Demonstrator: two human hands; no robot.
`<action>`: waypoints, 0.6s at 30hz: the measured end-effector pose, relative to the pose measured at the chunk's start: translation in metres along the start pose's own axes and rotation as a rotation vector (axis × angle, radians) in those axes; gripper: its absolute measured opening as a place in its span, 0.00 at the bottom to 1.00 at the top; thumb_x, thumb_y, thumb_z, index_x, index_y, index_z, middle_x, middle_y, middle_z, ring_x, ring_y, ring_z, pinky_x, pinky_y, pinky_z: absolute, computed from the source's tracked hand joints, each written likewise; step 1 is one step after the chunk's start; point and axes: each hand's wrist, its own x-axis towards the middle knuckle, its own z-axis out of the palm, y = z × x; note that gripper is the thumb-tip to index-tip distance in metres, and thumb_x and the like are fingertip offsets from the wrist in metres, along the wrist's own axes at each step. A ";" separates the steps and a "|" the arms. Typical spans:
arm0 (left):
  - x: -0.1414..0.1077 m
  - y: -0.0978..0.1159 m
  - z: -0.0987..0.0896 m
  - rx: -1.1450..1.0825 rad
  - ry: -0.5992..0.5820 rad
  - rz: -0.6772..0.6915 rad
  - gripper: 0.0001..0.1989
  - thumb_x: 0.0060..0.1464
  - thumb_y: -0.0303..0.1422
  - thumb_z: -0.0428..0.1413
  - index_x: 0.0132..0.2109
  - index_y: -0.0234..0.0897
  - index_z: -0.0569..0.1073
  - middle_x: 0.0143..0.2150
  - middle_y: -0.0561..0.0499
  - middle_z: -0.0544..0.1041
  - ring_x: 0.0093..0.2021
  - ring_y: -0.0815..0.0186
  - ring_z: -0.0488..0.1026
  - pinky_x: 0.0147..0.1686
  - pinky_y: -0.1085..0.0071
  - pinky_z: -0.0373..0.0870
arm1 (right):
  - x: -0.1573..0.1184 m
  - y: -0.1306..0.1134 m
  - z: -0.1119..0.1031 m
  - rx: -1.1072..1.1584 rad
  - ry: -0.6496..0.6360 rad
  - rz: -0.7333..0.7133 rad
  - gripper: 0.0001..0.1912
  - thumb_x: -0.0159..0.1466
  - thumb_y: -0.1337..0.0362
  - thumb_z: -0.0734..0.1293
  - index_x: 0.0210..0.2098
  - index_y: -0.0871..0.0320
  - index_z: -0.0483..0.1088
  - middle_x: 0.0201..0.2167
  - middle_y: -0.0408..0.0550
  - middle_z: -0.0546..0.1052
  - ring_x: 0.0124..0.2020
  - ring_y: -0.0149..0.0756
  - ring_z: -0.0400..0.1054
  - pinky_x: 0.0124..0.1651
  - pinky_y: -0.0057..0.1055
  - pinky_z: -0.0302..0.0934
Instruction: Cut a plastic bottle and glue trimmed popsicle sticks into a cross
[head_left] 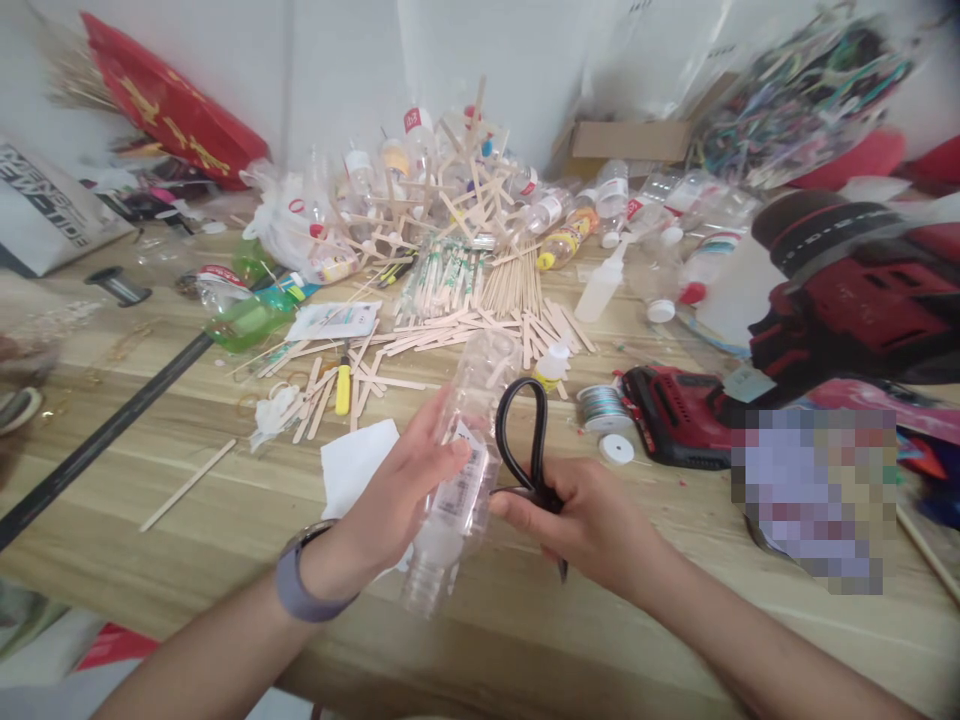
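Note:
A clear plastic bottle (480, 400) lies tilted in my left hand (412, 470), its uncapped neck towards me and its base pointing away. My left thumb presses on the pale printed label (454, 490) on its side. Just right of the bottle, my right hand (574, 510) is closed around a pair of scissors with black looped handles (536, 430). The loops point away from me and a dark tip shows below my fingers; the rest of the scissors is hidden in my hand. White paper (356, 465) lies beneath my left hand.
Wooden craft sticks (450, 335) are spread across the middle of the table, with empty bottles (611, 195) behind. A yellow-handled screwdriver (343, 390), a glue bottle (604, 285) and a wire spool (602, 408) lie nearby. A red-black power drill (832, 300) stands at right.

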 end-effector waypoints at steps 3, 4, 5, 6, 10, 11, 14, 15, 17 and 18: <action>-0.001 -0.001 -0.001 0.003 0.026 0.002 0.27 0.57 0.37 0.59 0.63 0.50 0.65 0.55 0.50 0.76 0.50 0.56 0.74 0.44 0.68 0.67 | 0.000 0.000 0.000 0.093 -0.070 0.100 0.27 0.62 0.40 0.63 0.20 0.55 0.58 0.10 0.36 0.63 0.11 0.26 0.56 0.14 0.23 0.45; -0.001 -0.001 -0.001 -0.001 0.036 -0.001 0.28 0.57 0.37 0.59 0.64 0.50 0.65 0.55 0.50 0.76 0.50 0.56 0.74 0.43 0.68 0.67 | 0.000 0.000 0.000 0.101 -0.076 0.107 0.28 0.62 0.39 0.62 0.20 0.55 0.58 0.10 0.36 0.63 0.11 0.26 0.56 0.14 0.23 0.46; 0.000 -0.001 -0.001 -0.009 0.042 -0.005 0.28 0.57 0.37 0.60 0.64 0.50 0.65 0.55 0.49 0.76 0.50 0.55 0.74 0.42 0.69 0.67 | 0.000 0.001 0.000 0.081 -0.057 0.089 0.29 0.61 0.38 0.62 0.19 0.55 0.58 0.10 0.37 0.64 0.11 0.26 0.57 0.14 0.24 0.46; 0.000 -0.001 -0.001 -0.023 0.041 -0.017 0.28 0.57 0.37 0.59 0.64 0.49 0.65 0.55 0.48 0.76 0.50 0.55 0.74 0.42 0.69 0.67 | 0.000 0.001 0.000 0.028 -0.013 0.044 0.30 0.61 0.37 0.61 0.19 0.55 0.59 0.10 0.37 0.64 0.12 0.27 0.57 0.15 0.24 0.46; 0.002 -0.002 -0.001 -0.064 -0.011 -0.102 0.21 0.59 0.35 0.57 0.59 0.45 0.69 0.52 0.48 0.77 0.46 0.58 0.74 0.41 0.69 0.68 | 0.001 0.002 -0.003 -0.319 0.242 -0.239 0.33 0.62 0.35 0.58 0.19 0.56 0.66 0.13 0.41 0.67 0.14 0.29 0.58 0.17 0.27 0.44; 0.002 -0.003 -0.001 -0.065 -0.024 -0.108 0.19 0.59 0.35 0.57 0.58 0.46 0.71 0.52 0.49 0.77 0.46 0.60 0.74 0.40 0.70 0.68 | 0.001 0.002 -0.003 -0.366 0.268 -0.285 0.33 0.63 0.35 0.57 0.20 0.57 0.68 0.13 0.42 0.68 0.14 0.29 0.58 0.17 0.28 0.44; 0.003 -0.003 0.000 -0.053 -0.024 -0.098 0.17 0.59 0.34 0.57 0.55 0.46 0.72 0.51 0.52 0.77 0.46 0.61 0.74 0.40 0.71 0.68 | 0.002 0.002 -0.003 -0.386 0.267 -0.329 0.33 0.64 0.36 0.56 0.22 0.57 0.72 0.13 0.42 0.69 0.14 0.29 0.60 0.17 0.27 0.44; 0.002 -0.003 0.000 -0.054 -0.010 -0.100 0.17 0.59 0.34 0.57 0.55 0.46 0.72 0.50 0.52 0.77 0.46 0.61 0.73 0.39 0.72 0.67 | 0.002 0.003 -0.002 -0.374 0.256 -0.323 0.33 0.65 0.37 0.56 0.22 0.57 0.72 0.14 0.42 0.70 0.15 0.29 0.61 0.17 0.27 0.45; 0.002 -0.002 0.001 -0.066 0.022 -0.106 0.19 0.57 0.33 0.59 0.56 0.46 0.72 0.50 0.52 0.77 0.48 0.61 0.73 0.40 0.72 0.67 | 0.002 0.004 -0.001 -0.351 0.235 -0.304 0.33 0.65 0.37 0.56 0.22 0.57 0.71 0.15 0.42 0.72 0.16 0.30 0.64 0.18 0.26 0.48; 0.002 -0.002 0.001 -0.074 0.036 -0.105 0.19 0.57 0.33 0.59 0.56 0.45 0.72 0.50 0.52 0.77 0.49 0.61 0.72 0.41 0.71 0.67 | 0.002 0.004 -0.001 -0.349 0.232 -0.301 0.32 0.65 0.37 0.56 0.23 0.58 0.72 0.16 0.42 0.72 0.16 0.30 0.65 0.18 0.26 0.49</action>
